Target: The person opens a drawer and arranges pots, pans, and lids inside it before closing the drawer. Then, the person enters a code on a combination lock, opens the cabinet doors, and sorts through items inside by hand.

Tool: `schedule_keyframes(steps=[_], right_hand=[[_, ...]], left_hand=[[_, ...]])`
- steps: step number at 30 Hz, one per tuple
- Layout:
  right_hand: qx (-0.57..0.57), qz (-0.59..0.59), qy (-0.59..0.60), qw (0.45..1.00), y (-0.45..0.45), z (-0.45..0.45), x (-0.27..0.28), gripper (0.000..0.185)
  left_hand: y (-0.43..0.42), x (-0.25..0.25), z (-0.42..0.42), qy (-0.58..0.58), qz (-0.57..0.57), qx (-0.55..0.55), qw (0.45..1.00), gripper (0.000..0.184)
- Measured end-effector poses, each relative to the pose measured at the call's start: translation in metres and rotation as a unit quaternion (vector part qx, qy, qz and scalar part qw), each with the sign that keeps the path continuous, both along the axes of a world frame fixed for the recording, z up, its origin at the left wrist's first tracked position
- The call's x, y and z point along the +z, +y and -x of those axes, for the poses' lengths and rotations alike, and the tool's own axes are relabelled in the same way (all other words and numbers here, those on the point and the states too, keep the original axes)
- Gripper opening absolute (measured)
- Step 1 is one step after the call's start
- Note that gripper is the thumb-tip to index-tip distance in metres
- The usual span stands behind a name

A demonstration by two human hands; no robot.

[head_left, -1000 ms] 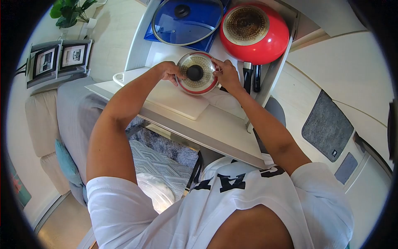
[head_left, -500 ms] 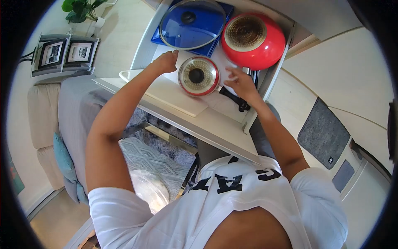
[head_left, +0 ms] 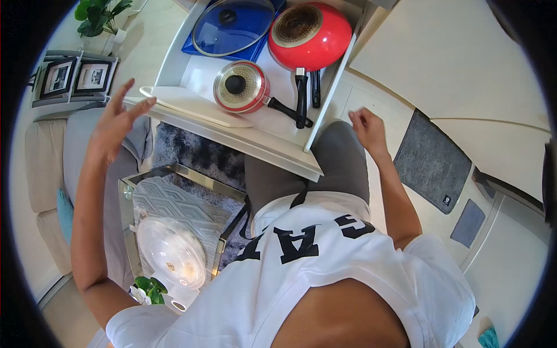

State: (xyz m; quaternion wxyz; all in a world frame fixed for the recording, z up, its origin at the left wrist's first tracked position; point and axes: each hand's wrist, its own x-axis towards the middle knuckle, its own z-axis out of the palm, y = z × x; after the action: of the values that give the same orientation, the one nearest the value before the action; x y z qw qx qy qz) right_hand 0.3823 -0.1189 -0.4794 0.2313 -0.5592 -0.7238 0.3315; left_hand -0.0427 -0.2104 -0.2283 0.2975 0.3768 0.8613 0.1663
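Note:
My left hand (head_left: 114,124) is raised left of the open drawer (head_left: 237,137), fingers spread, holding nothing. To the drawer's right, over the floor, is my right hand (head_left: 368,129), fingers loosely curled, with no object visible in it. Inside the drawer a small red pot (head_left: 255,87) with a black handle wears a glass lid (head_left: 235,84) with a black knob. Behind it, a larger glass lid (head_left: 232,26) lies on a blue box (head_left: 250,53). A red pan (head_left: 326,36) rests upside down at the right. Near the drawer front lies a white cutting board (head_left: 191,105).
A glass-topped table (head_left: 219,255) with a clear round container (head_left: 171,252) stands at the lower left. Beyond it is a grey sofa (head_left: 87,145). Picture frames (head_left: 74,79) and a plant (head_left: 96,16) are at upper left. A grey mat (head_left: 432,162) lies at right.
Both hands have let go of the lidded pot and drawn apart, the left one out to the left, the right one beyond the drawer's right side. The view has shifted.

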Motion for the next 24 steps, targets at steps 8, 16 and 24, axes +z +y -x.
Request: schedule_keyframes(steps=[8, 16, 24], right_hand=[[0.132, 0.038, 0.188, 0.973, 0.032, 0.056, -0.002, 0.010], [0.543, 0.034, -0.367, 0.755, 0.037, 0.130, -0.035, 0.020], [0.635, 0.091, -0.577, 0.506, -0.001, 0.170, -0.098, 0.024]], left_hand=[[-0.110, 0.048, -0.124, -0.005, -0.056, -0.150, 0.987, 0.070], [-0.149, 0.004, -0.176, -0.289, -0.114, 0.104, 0.945, 0.055], [-0.144, -0.115, -0.166, -0.442, -0.073, 0.209, 0.869, 0.051]])
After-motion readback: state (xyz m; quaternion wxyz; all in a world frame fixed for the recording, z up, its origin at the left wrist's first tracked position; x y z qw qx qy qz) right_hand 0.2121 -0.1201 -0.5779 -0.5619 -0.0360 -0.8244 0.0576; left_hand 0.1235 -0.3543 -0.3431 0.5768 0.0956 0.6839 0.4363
